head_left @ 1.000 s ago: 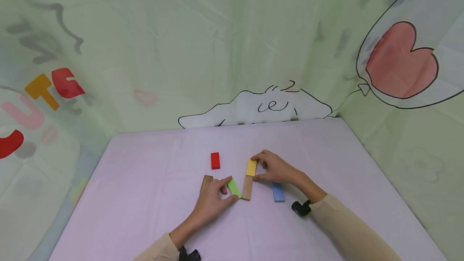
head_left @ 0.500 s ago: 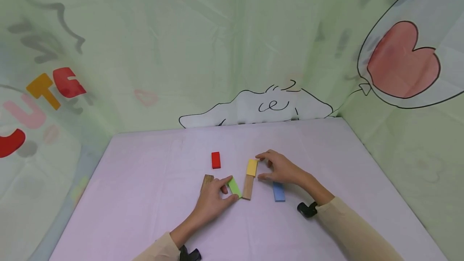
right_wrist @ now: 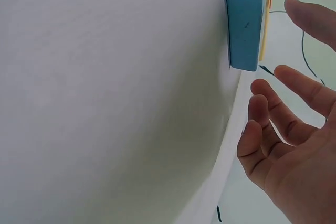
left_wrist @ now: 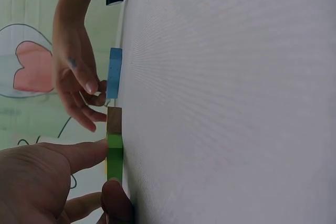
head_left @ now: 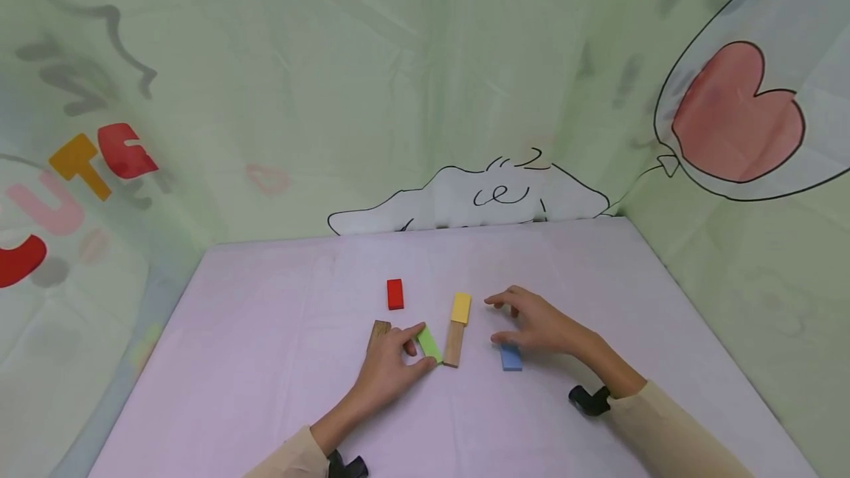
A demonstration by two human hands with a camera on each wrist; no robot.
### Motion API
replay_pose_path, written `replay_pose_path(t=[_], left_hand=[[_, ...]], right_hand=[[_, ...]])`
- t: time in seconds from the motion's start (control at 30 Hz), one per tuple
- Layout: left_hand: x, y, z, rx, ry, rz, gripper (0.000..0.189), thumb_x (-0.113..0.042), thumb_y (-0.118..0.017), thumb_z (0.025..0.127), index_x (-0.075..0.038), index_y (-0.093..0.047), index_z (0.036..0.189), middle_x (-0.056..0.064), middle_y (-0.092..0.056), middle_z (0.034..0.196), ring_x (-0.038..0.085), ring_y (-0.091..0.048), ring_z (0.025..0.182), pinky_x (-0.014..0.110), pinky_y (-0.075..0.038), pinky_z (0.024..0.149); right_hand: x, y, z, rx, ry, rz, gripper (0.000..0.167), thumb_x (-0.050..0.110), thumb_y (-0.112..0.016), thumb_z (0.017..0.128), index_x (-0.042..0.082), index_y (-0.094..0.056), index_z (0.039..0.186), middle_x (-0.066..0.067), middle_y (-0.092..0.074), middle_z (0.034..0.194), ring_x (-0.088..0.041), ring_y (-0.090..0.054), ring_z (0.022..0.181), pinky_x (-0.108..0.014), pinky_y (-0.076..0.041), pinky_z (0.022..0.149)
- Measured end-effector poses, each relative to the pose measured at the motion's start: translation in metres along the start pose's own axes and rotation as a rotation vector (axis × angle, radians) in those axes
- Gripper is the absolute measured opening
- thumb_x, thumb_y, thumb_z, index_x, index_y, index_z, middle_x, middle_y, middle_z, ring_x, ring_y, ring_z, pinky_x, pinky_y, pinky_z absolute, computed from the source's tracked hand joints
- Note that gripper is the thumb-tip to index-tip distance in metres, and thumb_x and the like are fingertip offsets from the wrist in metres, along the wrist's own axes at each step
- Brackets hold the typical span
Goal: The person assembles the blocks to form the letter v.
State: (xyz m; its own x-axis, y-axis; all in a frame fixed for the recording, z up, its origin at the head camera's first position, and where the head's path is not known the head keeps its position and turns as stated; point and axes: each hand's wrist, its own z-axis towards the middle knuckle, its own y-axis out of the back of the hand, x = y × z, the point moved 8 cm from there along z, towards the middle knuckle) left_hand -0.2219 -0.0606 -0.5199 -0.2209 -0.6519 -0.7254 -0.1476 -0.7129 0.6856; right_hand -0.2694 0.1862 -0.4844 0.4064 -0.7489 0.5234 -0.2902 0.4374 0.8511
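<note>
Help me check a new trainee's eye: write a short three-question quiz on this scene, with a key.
1. Multiple choice: what does the left hand pinch between finger and thumb?
A) the red block
B) the green block
C) nothing

2. True or false: the right hand grips the yellow block.

3. Fill in: in the head view, the right hand partly covers the ___ .

Key:
1. B.
2. False; a gap shows between the right hand and the yellow block.
3. blue block.
</note>
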Motion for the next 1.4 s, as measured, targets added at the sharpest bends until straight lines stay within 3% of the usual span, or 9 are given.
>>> replay_pose_path(t=[0.33, 0.53, 0.77, 0.93, 1.4], left_hand=[[0.002, -0.001, -0.001, 0.001, 0.008, -0.004, 0.063, -0.027, -0.086, 0.088, -0.008, -0.066, 0.144, -0.006, -0.057, 0.084, 0.006, -0.044, 0.076, 0.022, -0.037, 0.068], [0.002, -0.001, 0.000, 0.000, 0.008, 0.000, 0.063, -0.028, -0.086, 0.088, -0.008, -0.066, 0.144, -0.006, -0.057, 0.083, 0.006, -0.044, 0.075, 0.022, -0.037, 0.066], [0.002, 0.000, -0.001, -0.005, 0.000, -0.006, 0.064, -0.028, -0.086, 0.088, -0.008, -0.065, 0.144, -0.006, -0.057, 0.084, 0.006, -0.044, 0.075, 0.022, -0.037, 0.067], [0.003, -0.001, 0.000, -0.004, -0.001, -0.004, 0.064, -0.028, -0.086, 0.088, -0.008, -0.065, 0.145, -0.007, -0.057, 0.084, 0.006, -0.044, 0.076, 0.022, -0.037, 0.068], [0.002, -0.001, 0.000, -0.008, 0.004, 0.016, 0.063, -0.028, -0.086, 0.088, -0.009, -0.066, 0.144, -0.007, -0.057, 0.083, 0.005, -0.043, 0.075, 0.023, -0.036, 0.069]], right_hand=[[0.003, 0.002, -0.025, 0.024, 0.081, 0.037, 0.060, 0.036, -0.085, 0.089, 0.006, -0.066, 0.138, -0.007, -0.069, 0.126, -0.019, -0.060, 0.102, -0.032, -0.054, 0.087], [0.000, 0.000, -0.033, 0.040, 0.064, 0.047, 0.067, 0.040, -0.090, 0.083, 0.008, -0.067, 0.137, -0.004, -0.067, 0.125, -0.018, -0.060, 0.105, -0.033, -0.054, 0.090], [0.001, -0.004, -0.038, 0.074, 0.030, 0.059, 0.073, 0.040, -0.094, 0.078, 0.011, -0.067, 0.138, -0.003, -0.064, 0.126, -0.017, -0.058, 0.107, -0.034, -0.055, 0.093], [0.000, -0.007, -0.039, 0.086, 0.018, 0.059, 0.069, 0.032, -0.095, 0.077, 0.013, -0.068, 0.138, 0.000, -0.062, 0.124, -0.015, -0.057, 0.107, -0.033, -0.055, 0.094], [-0.004, -0.008, -0.040, 0.106, 0.056, 0.068, 0.068, 0.021, -0.093, 0.079, 0.013, -0.065, 0.141, 0.000, -0.059, 0.122, -0.012, -0.053, 0.105, -0.028, -0.051, 0.090]])
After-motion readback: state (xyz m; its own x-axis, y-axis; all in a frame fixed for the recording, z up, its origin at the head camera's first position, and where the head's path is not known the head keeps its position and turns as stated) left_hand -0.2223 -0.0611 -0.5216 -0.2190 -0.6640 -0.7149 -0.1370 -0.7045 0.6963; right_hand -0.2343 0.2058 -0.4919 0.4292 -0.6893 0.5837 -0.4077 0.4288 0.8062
